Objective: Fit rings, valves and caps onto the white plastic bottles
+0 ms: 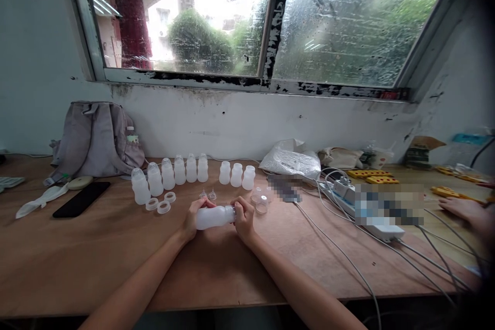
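A frosted white bottle (215,217) lies sideways between my two hands, above the wooden table (201,273). My left hand (191,219) grips its base end. The fingers of my right hand (244,216) are wrapped round its neck end, where a clear part shows. Just behind the bottle stand small clear nipples (212,195). White rings (164,207) lie to the left, and clear caps (262,204) are beside my right hand. Farther back are a row of capped bottles (155,180) and, to its right, three bottles without caps (236,175).
At left are a grey backpack (91,139) and a black phone (81,199). A plastic bag (292,160) sits behind at right. A power strip (381,228) with trailing cables crosses the right side, near another person's hand (466,211) and yellow pieces (382,179).
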Tool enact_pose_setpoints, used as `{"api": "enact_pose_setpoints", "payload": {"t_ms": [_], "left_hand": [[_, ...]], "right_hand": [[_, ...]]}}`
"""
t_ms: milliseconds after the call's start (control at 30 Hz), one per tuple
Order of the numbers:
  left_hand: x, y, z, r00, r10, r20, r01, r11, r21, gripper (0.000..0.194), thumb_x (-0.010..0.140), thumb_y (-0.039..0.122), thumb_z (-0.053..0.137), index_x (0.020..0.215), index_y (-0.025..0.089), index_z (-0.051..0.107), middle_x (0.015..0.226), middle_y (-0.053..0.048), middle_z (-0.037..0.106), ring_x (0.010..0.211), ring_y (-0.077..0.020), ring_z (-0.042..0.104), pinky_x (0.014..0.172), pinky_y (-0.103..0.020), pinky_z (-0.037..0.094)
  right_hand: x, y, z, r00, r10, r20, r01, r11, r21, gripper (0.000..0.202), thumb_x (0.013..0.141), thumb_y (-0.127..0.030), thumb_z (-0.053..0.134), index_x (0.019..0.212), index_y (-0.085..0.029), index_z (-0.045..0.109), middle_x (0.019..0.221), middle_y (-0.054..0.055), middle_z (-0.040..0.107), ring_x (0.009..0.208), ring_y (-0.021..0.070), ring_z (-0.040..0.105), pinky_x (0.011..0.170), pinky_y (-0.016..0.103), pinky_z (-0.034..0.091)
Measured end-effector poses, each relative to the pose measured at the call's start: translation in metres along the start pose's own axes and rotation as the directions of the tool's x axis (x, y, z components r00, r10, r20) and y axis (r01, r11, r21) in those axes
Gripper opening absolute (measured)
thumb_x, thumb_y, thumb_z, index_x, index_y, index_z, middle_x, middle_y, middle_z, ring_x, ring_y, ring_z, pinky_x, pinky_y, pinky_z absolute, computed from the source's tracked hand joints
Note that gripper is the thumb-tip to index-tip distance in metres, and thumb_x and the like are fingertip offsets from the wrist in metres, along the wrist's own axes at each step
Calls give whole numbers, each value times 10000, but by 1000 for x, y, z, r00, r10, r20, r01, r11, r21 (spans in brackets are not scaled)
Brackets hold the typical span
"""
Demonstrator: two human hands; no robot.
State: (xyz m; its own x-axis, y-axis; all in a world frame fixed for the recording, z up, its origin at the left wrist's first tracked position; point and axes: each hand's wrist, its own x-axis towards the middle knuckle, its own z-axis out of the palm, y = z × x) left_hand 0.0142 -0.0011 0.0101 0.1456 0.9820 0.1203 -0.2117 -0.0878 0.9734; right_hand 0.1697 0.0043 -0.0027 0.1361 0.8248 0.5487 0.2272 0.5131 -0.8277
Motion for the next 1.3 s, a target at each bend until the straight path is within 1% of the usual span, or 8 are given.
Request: {"api": "enact_pose_setpoints", "payload": {"t_ms": [100,367,500,633,867,1067,1200,1300], "left_hand": [[0,-1,1,999,32,-11,-32,999,-8,394,767,472,399,629,141,561,642,-28,598,545,-128,514,492,-222,367],[-3,-2,3,996,80,-34,-77,994,76,388,783,453,363,649,154,570,685,-28,609,589,-147,518,528,-240,383],[-6,-3,6,983,171,-72,-160,977,143,382,800,416,339,643,164,579,720,-32,615,638,-159,518,568,-254,384],[-9,-1,8,957,287,-49,-269,937,221,341,803,353,351,621,168,573,719,-28,615,681,-160,509,620,-255,371],[-10,-2,8,965,262,-16,-255,951,174,301,794,358,371,665,166,565,657,-16,601,572,-138,483,530,-238,335],[-10,-5,6,941,337,-37,-316,911,266,326,806,369,360,691,156,579,658,-21,584,563,-131,469,523,-233,326],[-7,1,1,919,395,-12,-359,849,387,333,815,346,351,693,147,589,643,-15,562,579,-128,466,541,-228,333],[-2,5,-6,916,402,3,-359,814,457,319,804,339,372,679,143,591,628,-10,556,583,-128,473,538,-222,340]], "right_hand": [[-1,-1,1,1000,-13,-23,13,1000,-1,275,758,-345,333,572,-189,462,483,-18,438,442,109,426,399,214,326],[-2,-1,3,997,-24,-74,22,999,-25,316,791,-380,314,585,-190,461,525,-4,459,477,120,442,429,227,342],[-1,1,5,996,-1,-86,0,1000,-11,308,795,-388,325,602,-190,462,539,-9,451,482,120,440,431,228,348],[1,4,5,995,22,-97,-23,1000,-1,308,799,-392,332,586,-195,434,526,-19,418,475,114,421,423,224,340],[-1,0,5,994,16,-104,-13,999,29,301,814,-386,333,589,-200,406,543,-23,404,469,109,405,412,223,333],[-1,0,8,993,18,-115,-13,999,38,264,824,-347,330,617,-200,403,563,-32,396,479,102,392,424,214,319],[5,5,6,999,24,-47,-26,999,-44,269,820,-325,345,589,-198,394,550,-38,393,521,106,391,478,215,320],[10,9,6,997,75,33,-73,996,-51,267,807,-337,374,585,-195,419,555,-36,430,525,105,409,481,214,325]]}}
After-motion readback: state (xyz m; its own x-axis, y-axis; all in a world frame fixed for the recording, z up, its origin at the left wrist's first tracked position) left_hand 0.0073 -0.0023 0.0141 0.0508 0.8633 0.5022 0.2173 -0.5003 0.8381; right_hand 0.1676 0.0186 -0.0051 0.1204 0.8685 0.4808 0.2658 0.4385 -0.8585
